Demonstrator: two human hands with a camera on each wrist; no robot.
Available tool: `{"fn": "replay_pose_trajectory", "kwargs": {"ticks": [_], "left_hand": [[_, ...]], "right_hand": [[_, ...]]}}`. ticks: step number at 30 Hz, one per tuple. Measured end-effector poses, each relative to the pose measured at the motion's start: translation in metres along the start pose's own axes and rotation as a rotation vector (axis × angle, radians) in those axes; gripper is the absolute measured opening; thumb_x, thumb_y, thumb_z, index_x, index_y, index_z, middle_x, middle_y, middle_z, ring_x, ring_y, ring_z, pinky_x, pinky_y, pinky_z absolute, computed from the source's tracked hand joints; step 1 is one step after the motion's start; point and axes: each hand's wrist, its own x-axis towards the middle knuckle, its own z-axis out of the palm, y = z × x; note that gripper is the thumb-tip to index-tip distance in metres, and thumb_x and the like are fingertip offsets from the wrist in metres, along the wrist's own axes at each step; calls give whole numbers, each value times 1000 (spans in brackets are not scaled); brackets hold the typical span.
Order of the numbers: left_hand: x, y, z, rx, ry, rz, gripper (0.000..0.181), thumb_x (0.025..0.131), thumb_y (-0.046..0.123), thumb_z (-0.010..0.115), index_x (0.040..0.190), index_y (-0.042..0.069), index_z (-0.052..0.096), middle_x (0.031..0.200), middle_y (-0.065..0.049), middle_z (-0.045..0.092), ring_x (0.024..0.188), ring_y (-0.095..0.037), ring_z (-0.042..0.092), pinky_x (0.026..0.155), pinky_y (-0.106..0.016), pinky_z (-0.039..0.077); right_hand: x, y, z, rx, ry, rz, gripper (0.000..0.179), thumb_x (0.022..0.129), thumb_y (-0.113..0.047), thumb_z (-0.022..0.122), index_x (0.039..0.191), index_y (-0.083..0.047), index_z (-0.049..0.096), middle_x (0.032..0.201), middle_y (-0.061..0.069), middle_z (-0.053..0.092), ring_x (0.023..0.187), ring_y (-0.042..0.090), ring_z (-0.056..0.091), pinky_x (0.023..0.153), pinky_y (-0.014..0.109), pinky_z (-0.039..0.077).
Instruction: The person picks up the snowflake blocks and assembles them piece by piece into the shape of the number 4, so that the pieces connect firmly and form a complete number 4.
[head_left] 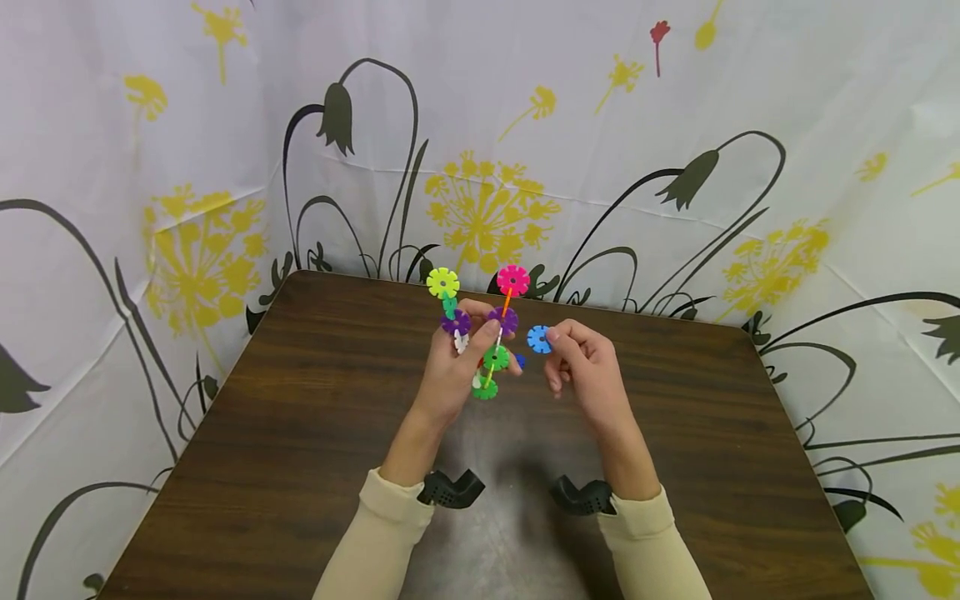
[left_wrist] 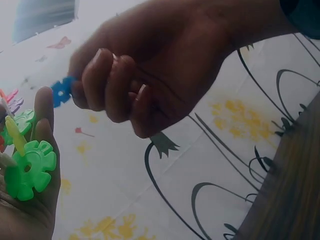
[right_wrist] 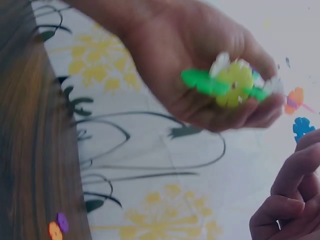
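Observation:
My left hand (head_left: 450, 367) grips a built-up chain of notched plastic flower discs above the table. In it are a lime disc (head_left: 443, 282), a pink disc (head_left: 513, 280), purple discs, white pieces and green discs (left_wrist: 31, 170). Just to its right, my right hand (head_left: 594, 367) pinches a single light-blue disc (head_left: 538, 339) between thumb and index finger. That blue disc stands apart from the chain in the head view. A yellow disc (right_wrist: 234, 84) of the chain shows in front of the left palm in the right wrist view. Fingers hide some joints of the chain.
Below the hands lies a dark wooden table (head_left: 300, 467). An orange disc (right_wrist: 55, 230) with a purple one appears low in the right wrist view, by the table edge. A flower-printed curtain (head_left: 480, 117) hangs behind and at both sides.

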Motion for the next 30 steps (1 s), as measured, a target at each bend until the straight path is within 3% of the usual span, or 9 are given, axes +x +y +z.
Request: {"fn": "replay_pose_trajectory", "kwargs": {"ticks": [6, 11, 16, 20, 26, 30], "left_hand": [[-2, 0, -1, 40, -19, 37, 7, 111, 17, 57, 118, 17, 59, 108, -11, 69, 68, -20, 77, 67, -30, 63], [-2, -2, 1, 112, -37, 73, 18, 111, 19, 60, 121, 5, 57, 106, -4, 70, 69, -20, 78, 59, -28, 60], [-1, -7, 4, 156, -46, 78, 20, 110, 14, 61, 121, -2, 56, 99, -1, 71, 68, -18, 78, 65, -31, 63], [0, -8, 5, 130, -49, 106, 17, 109, 10, 61, 117, -4, 56, 107, -5, 67, 69, -19, 76, 68, -36, 66], [2, -6, 5, 96, -74, 124, 13, 108, 8, 63, 111, -5, 60, 111, -5, 64, 77, -24, 74, 75, -44, 67], [2, -5, 2, 96, -109, 134, 16, 109, 11, 64, 109, -4, 60, 112, -4, 64, 79, -28, 74, 77, -41, 67]], "right_hand": [[-3, -5, 10, 112, 35, 4, 32, 114, -23, 52, 89, -3, 58, 53, -3, 48, 47, 11, 41, 45, 25, 29], [-2, -4, 15, 163, 94, -14, 39, 114, -24, 52, 79, -8, 56, 52, -3, 44, 47, 12, 33, 46, 29, 21], [-3, -4, 18, 191, 99, -19, 42, 114, -25, 53, 74, -12, 57, 51, -2, 43, 46, 14, 32, 46, 30, 20], [-4, -5, 20, 211, 104, 0, 42, 113, -24, 55, 74, -10, 57, 49, -2, 42, 44, 13, 31, 46, 32, 17], [-5, -5, 19, 233, 67, 50, 40, 113, -22, 53, 75, -13, 58, 50, -5, 44, 44, 10, 33, 48, 31, 16], [-4, -6, 16, 250, -5, 47, 37, 114, -21, 50, 81, -12, 62, 51, -6, 45, 45, 12, 32, 49, 32, 16]]}}
